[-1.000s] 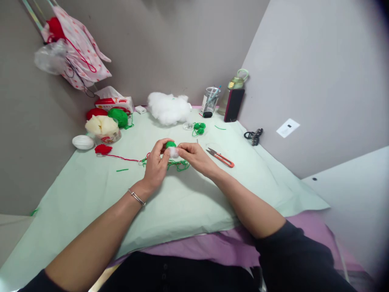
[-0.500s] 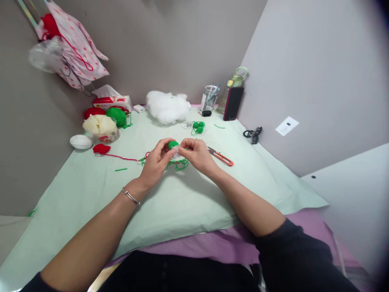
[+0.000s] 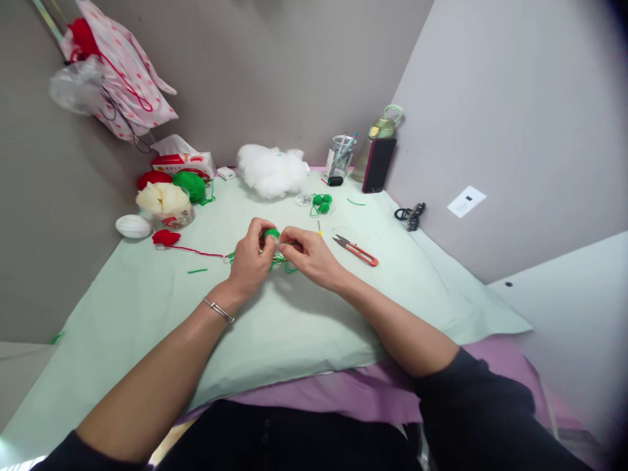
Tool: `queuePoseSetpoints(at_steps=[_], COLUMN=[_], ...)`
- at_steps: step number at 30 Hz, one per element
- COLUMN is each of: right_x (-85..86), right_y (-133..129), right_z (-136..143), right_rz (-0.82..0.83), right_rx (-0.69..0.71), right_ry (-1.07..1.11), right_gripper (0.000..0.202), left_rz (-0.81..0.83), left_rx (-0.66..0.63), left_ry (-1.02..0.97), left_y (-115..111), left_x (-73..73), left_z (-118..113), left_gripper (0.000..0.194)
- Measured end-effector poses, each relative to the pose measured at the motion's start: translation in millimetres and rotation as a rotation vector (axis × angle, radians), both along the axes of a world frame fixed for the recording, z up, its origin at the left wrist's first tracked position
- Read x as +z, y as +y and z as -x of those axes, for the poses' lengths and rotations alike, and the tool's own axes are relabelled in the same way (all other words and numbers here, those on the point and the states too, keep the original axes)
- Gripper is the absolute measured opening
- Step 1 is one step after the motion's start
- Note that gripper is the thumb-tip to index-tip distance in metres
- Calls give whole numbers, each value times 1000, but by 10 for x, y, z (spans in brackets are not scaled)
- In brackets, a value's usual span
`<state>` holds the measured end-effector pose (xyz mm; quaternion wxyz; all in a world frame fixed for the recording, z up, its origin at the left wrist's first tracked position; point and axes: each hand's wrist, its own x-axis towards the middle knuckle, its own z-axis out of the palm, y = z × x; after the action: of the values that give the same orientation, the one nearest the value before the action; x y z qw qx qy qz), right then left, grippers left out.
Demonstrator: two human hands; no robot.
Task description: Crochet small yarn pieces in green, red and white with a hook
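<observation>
Both hands pinch one small green crocheted piece [image 3: 270, 234] between them: left hand [image 3: 249, 261] cups it from beneath, right hand [image 3: 308, 257] grips its near side. Piece sits just left of the orange snips [image 3: 356, 250], loose green yarn [image 3: 284, 263] trailing beneath.

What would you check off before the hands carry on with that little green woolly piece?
1. Small green crocheted piece held by both hands: ok, left hand and right hand pinch it together.
2. White stuffing tucked inside the piece: cannot tell, fingers hide it.
3. Loose green yarn strand free of tangles: cannot tell.
4. Orange-handled thread snips within reach: ok, lying on the pale green cloth beside the right hand.
5. White fluffy stuffing pile available: ok, at the far edge.
</observation>
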<state>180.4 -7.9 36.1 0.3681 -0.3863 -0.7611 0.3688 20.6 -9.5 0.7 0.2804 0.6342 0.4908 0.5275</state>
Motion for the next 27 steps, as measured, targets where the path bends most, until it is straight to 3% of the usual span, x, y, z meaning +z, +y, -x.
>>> queuePoseSetpoints(at_steps=[8,12,18,23,27], right_x=[-114,-76,54,34,-14], right_y=[153,143,35,-52,-7], right_z=[-65,-97,-112,-31,-7], right_rz=[6,4,11,-32,-27], right_rx=[-163,-152,42,70,30], right_ry=[73,50,-5,-37,-5], right_gripper=[26,26,8,6,11], left_rz=[30,69,92,92,133], left_rx=[-207,-259,-200,-65,-77], left_ry=[-155,-227,-265,-270,-311], left_y=[-71,-27,20,49,17], left_x=[59,48,5,-29,11], left_z=[-28,-15,17,-13,-47], left_gripper=[24,33,25,18,14])
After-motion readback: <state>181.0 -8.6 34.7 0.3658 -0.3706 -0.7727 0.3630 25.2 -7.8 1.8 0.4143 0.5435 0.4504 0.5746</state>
